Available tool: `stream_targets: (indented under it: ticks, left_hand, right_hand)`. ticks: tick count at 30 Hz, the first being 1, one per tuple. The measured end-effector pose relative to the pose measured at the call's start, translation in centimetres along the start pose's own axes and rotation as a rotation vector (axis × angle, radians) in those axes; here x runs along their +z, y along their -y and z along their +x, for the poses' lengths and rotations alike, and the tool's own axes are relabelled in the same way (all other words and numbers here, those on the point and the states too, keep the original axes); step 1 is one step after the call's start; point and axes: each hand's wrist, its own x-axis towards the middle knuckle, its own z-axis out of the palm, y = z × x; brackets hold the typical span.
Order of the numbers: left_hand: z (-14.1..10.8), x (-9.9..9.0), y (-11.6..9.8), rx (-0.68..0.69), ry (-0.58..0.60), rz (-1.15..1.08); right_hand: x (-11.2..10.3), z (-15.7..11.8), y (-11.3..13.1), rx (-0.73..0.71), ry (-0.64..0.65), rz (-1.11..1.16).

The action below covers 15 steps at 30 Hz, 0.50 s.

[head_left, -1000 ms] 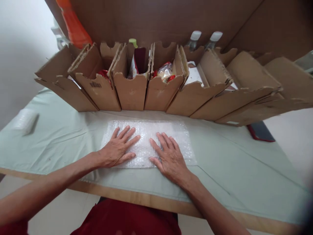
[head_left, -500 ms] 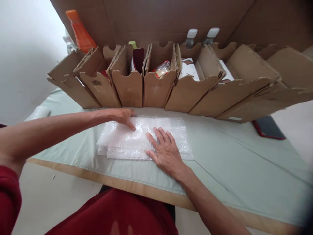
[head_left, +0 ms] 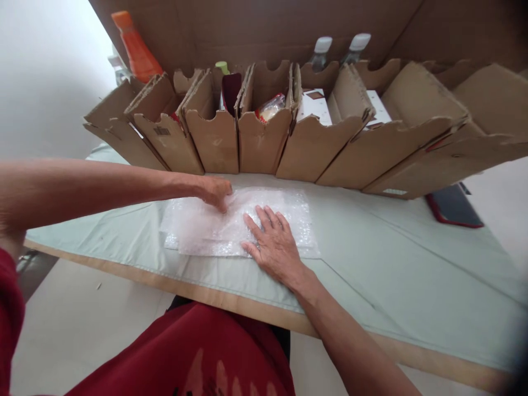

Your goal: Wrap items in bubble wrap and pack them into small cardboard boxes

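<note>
Sheets of clear bubble wrap [head_left: 206, 234] lie overlapping on the green cloth, just in front of the cardboard bins. My left hand [head_left: 217, 192] pinches the far part of the top sheet between thumb and fingers, and the sheet is raised and wrinkled there and blurred to the left. Palm down, my right hand [head_left: 275, 242] rests on the right half of the wrap with its fingers spread.
A row of cardboard bins [head_left: 214, 140] stands behind the wrap, holding packets and boxes. An orange bottle [head_left: 138, 49] and two white-capped bottles [head_left: 357, 48] rise behind them. A dark tablet-like object [head_left: 456, 206] with a red edge lies at the right.
My left hand has closed on the top sheet, which is now lifted and wrinkled. My right hand stays spread on the wrap. The view has shifted slightly.
</note>
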Motion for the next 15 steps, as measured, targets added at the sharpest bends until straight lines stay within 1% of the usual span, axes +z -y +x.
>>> stream_targets:
  ticks: [4, 8, 10, 12, 13, 14, 15]
  left_hand:
    - [-0.9, -0.3, 0.2, -0.063, 0.061, -0.137]
    - [-1.8, -0.2, 0.0, -0.059, 0.119, -0.253]
    - [-2.3, 0.2, -0.3, -0.05, 0.087, -0.27]
    - [-2.9, 0.9, -0.6, -0.035, 0.016, -0.259]
    - [-3.4, 1.3, -0.7, -0.024, -0.03, -0.248]
    - [-4.1, 1.7, -0.8, -0.013, -0.083, -0.237]
    - [-4.9, 2.2, -0.8, -0.004, -0.141, -0.229]
  right_hand:
    - [0.2, -0.1, 0.1, -0.008, -0.005, -0.01]
    - [0.2, -0.1, 0.2, -0.004, -0.007, -0.006]
    - [0.0, 0.0, 0.0, 0.0, -0.003, 0.01]
    - [-0.6, -0.1, -0.5, -0.025, -0.001, 0.058]
    - [-1.0, -0.1, -0.8, -0.058, -0.021, 0.101]
    - [-1.5, -0.3, -1.1, -0.098, -0.067, 0.156]
    - [-2.0, -0.5, -1.5, -0.138, -0.147, 0.22]
